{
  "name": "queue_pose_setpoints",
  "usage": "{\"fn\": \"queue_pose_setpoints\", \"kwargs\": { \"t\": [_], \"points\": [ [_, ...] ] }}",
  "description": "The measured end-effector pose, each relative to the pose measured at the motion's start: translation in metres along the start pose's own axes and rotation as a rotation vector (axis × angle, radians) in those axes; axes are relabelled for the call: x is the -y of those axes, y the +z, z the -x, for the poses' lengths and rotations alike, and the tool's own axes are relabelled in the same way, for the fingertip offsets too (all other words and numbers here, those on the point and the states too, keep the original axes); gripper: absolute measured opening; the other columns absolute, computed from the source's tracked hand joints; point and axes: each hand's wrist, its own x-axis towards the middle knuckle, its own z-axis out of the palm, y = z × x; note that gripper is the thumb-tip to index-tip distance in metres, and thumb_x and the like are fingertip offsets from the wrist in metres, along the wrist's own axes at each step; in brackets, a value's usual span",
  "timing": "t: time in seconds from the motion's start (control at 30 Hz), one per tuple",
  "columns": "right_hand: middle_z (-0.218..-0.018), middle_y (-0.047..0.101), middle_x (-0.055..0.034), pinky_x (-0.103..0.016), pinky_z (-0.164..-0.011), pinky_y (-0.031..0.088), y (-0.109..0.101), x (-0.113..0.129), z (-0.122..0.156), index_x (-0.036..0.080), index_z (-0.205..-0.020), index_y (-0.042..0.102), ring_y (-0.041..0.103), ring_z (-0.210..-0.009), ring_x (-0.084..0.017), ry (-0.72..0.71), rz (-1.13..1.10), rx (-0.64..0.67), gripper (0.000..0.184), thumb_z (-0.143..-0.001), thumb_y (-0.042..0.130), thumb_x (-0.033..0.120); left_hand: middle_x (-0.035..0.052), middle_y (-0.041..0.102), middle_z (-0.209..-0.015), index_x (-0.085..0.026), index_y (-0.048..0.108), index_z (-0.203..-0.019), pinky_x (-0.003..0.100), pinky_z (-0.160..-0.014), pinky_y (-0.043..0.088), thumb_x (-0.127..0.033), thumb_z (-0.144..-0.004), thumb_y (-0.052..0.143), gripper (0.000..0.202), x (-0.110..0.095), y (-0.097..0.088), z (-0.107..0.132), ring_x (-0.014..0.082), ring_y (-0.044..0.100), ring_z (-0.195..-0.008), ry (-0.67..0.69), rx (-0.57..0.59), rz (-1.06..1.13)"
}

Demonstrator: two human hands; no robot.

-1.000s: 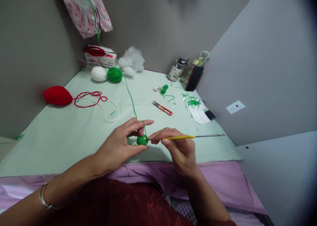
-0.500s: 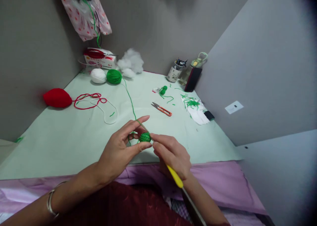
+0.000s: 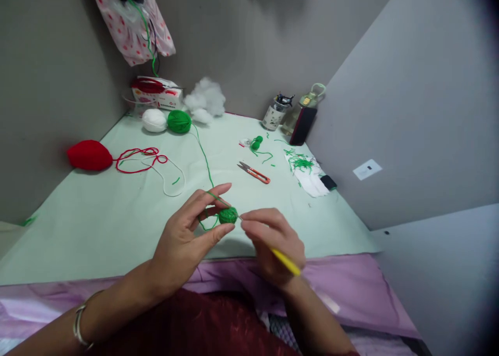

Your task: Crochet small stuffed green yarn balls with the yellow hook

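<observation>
A small round green crochet piece (image 3: 227, 216) is pinched between the thumb and fingers of my left hand (image 3: 187, 228). Green yarn runs over my left index finger and back to the green yarn ball (image 3: 179, 121), and a loose loop hangs behind my thumb. My right hand (image 3: 275, 241) grips a crochet hook (image 3: 286, 262) with a yellow handle; its thin metal tip meets the right side of the crochet piece. Whether the tip is inside a stitch, I cannot tell. Beyond my hands lie orange-handled thread snips (image 3: 254, 172).
Red yarn (image 3: 90, 155) and white yarn (image 3: 155, 120) lie at the left. White stuffing (image 3: 205, 100) sits by a box (image 3: 168, 97) at the back. A pen cup (image 3: 273, 114), a bottle and a dark phone (image 3: 303, 126) stand back right, near green scraps on white paper (image 3: 313, 183).
My right hand has shifted slightly right, and the hook's handle has swung right with it. The crochet piece has turned a little in my left hand.
</observation>
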Motion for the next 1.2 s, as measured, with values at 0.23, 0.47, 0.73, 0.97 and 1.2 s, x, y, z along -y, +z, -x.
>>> {"fn": "queue_pose_setpoints", "kwargs": {
  "t": [0.23, 0.47, 0.73, 0.97, 1.2],
  "points": [
    [-0.108, 0.075, -0.0105, -0.031, -0.088, 0.066, 0.003, 0.001, 0.012, 0.015, -0.121, 0.072, 0.070, -0.106, -0.022, -0.333, 0.394, 0.028, 0.037, -0.086, 0.073, 0.003, -0.0002, 0.065, -0.103, -0.032, 0.070, -0.134, 0.025, -0.092, 0.052, -0.030, -0.079, 0.088, 0.058, -0.003, 0.002, 0.001, 0.0142, 0.062, -0.098, -0.380, 0.072, 0.405],
    [-0.108, 0.079, -0.0052, -0.033, -0.071, 0.066, 0.013, -0.008, 0.011, 0.033, -0.123, 0.074, 0.076, -0.094, -0.019, 0.084, -0.297, -0.137, 0.034, -0.101, 0.056, 0.015, 0.0025, 0.066, -0.107, -0.028, 0.067, -0.139, 0.027, -0.096, 0.045, -0.025, -0.070, 0.091, 0.073, -0.006, -0.008, -0.010, 0.0170, 0.060, -0.102, -0.594, 0.254, 0.611],
    [-0.099, 0.081, -0.0043, -0.035, -0.076, 0.066, -0.007, -0.005, 0.003, 0.027, -0.111, 0.079, 0.077, -0.087, -0.018, 0.335, -0.535, -0.041, 0.027, -0.097, 0.064, 0.011, 0.0002, 0.058, -0.101, -0.035, 0.069, -0.136, 0.025, -0.082, 0.043, -0.024, -0.070, 0.091, 0.071, -0.004, -0.018, -0.016, 0.0155, 0.052, -0.096, -0.500, 0.293, 0.390],
    [-0.084, 0.080, -0.0019, -0.029, -0.067, 0.064, -0.004, -0.006, 0.001, 0.026, -0.097, 0.081, 0.076, -0.069, -0.015, 0.601, -0.766, -0.101, 0.011, -0.095, 0.070, 0.025, 0.0011, 0.058, -0.097, -0.030, 0.073, -0.132, 0.025, -0.078, 0.041, -0.030, -0.075, 0.084, 0.059, -0.001, -0.023, -0.018, 0.0153, 0.050, -0.089, -0.493, 0.379, 0.366],
    [-0.075, 0.082, -0.0046, -0.025, -0.055, 0.063, 0.003, -0.005, 0.000, 0.019, -0.085, 0.080, 0.074, -0.056, -0.015, 0.829, -0.925, -0.209, 0.013, -0.086, 0.080, 0.032, 0.0024, 0.057, -0.102, -0.032, 0.069, -0.137, 0.026, -0.078, 0.044, -0.024, -0.081, 0.081, 0.058, 0.005, -0.022, -0.011, 0.0171, 0.052, -0.094, -0.389, 0.315, 0.316]
  ]
}}
